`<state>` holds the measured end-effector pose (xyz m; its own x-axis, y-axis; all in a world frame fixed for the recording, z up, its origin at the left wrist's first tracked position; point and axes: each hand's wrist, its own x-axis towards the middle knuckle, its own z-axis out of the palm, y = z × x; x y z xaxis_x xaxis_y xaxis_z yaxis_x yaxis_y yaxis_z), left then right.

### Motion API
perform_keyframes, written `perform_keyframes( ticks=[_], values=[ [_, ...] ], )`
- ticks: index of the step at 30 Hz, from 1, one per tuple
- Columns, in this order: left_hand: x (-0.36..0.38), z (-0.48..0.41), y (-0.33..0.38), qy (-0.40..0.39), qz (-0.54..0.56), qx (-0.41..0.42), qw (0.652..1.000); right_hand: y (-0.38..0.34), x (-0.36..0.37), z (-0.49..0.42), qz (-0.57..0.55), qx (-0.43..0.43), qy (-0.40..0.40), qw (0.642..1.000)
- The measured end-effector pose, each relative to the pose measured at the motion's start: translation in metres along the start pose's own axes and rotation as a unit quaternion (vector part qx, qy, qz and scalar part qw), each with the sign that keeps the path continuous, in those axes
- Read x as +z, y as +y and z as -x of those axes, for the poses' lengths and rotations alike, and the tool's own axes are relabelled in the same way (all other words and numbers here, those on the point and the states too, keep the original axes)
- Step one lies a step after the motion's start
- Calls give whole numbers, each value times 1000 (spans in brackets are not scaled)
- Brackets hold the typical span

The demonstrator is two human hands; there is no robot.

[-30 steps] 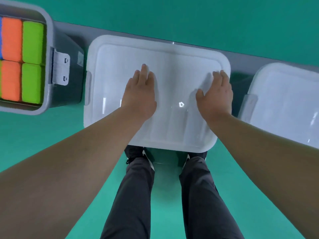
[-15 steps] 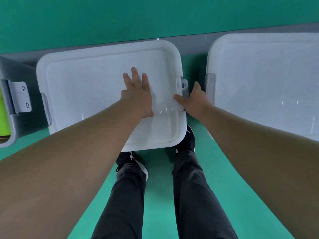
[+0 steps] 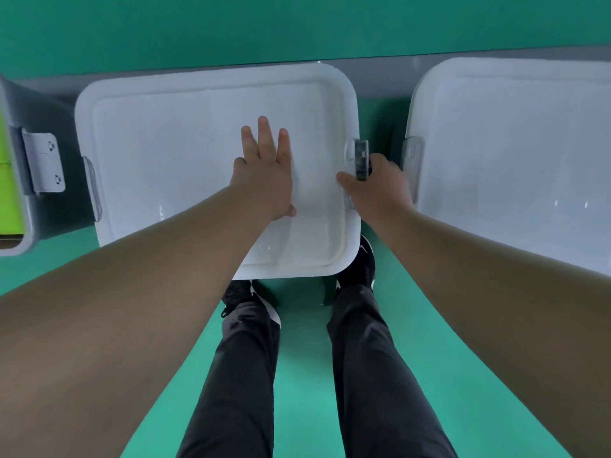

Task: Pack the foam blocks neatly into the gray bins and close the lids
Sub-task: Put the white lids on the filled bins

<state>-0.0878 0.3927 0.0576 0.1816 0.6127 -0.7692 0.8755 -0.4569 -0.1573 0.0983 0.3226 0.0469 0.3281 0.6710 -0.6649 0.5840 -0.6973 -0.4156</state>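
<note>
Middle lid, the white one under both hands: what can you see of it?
The middle lid is white, slightly translucent plastic, rectangular with rounded corners and a raised border round a glossy flat panel. It lies level, between an open gray bin on the left and another lidded bin on the right. The left hand lies flat on it, fingers straight. The right hand holds the gray latch at its right edge, thumb on the rim. A second latch shows at its left edge.
</note>
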Motion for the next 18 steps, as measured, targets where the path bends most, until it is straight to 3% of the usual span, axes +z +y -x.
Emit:
perform_keyframes(
  ticks=[4, 10, 18],
  values=[
    [4, 0, -4, 12, 20, 7, 1000, -8, 3, 5, -23, 7, -43, 999],
    [9, 3, -11, 29, 52, 18, 998, -13, 9, 11, -74, 39, -9, 996],
    [2, 8, -22, 14, 94, 26, 995, -28, 17, 12, -24, 50, 13, 998]
  ],
)
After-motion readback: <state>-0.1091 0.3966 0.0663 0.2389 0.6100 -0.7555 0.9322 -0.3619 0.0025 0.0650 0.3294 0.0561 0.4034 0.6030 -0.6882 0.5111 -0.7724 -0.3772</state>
